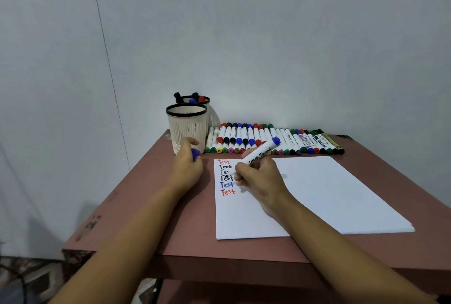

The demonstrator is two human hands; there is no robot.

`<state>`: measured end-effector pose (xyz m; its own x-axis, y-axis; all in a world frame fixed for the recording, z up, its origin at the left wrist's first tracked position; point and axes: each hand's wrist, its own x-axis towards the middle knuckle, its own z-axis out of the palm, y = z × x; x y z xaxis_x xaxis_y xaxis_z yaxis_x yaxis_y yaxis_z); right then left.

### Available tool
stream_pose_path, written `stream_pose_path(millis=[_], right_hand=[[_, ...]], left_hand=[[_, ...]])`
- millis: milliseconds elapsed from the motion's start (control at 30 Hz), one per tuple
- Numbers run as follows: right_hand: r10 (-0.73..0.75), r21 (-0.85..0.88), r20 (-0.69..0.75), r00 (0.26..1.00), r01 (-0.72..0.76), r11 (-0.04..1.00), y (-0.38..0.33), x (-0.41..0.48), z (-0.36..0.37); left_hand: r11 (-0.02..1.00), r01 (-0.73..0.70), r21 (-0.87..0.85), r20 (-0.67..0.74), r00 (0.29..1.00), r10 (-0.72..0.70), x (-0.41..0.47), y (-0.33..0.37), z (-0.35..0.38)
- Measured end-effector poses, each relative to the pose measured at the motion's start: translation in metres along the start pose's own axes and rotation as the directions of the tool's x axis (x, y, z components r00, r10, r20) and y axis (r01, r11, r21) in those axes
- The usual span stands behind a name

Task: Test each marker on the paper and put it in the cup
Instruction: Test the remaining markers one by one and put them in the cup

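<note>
**Head view: marker [260,155] being tested over the paper [329,194]**

One marker with a blue end is being gripped at mid-barrel by the fingers [241,172] of the right hand [258,179], beside six written words. A blue cap [195,154] is being pinched in the left hand [188,164] by the nearer cup [186,128]. Light, stiff and smooth, the barrel is being judged the surest hold. Two cups are being counted; the marker row [268,137] on the desk [170,230] is too crowded for counting.
</note>
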<state>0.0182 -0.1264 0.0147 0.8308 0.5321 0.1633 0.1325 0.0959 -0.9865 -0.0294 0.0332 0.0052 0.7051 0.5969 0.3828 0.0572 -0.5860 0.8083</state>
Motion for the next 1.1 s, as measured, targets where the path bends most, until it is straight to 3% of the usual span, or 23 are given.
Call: stream_pose_path(millis=[233,633,900,1100], right_hand=[[0.010,-0.208,0.038,0.999,-0.002,0.978,0.007,-0.003,0.006],[0.010,-0.243,0.107,0.994,0.016,0.970,0.006,-0.009,0.008],[-0.027,-0.246,0.050,0.998,0.039,0.968,0.007,-0.008,0.008],[-0.029,-0.237,0.123,0.992,0.058,0.970,0.006,-0.011,0.008]], left_hand=[[0.980,0.150,-0.128,-0.014,0.988,-0.153,0.006,-0.008,-0.004],[0.990,0.123,-0.066,0.000,0.992,-0.123,0.006,-0.006,-0.002],[0.991,0.129,-0.041,0.021,0.992,-0.128,0.007,-0.009,-0.002],[0.992,0.126,-0.021,0.023,0.992,-0.126,0.007,-0.010,-0.001]])
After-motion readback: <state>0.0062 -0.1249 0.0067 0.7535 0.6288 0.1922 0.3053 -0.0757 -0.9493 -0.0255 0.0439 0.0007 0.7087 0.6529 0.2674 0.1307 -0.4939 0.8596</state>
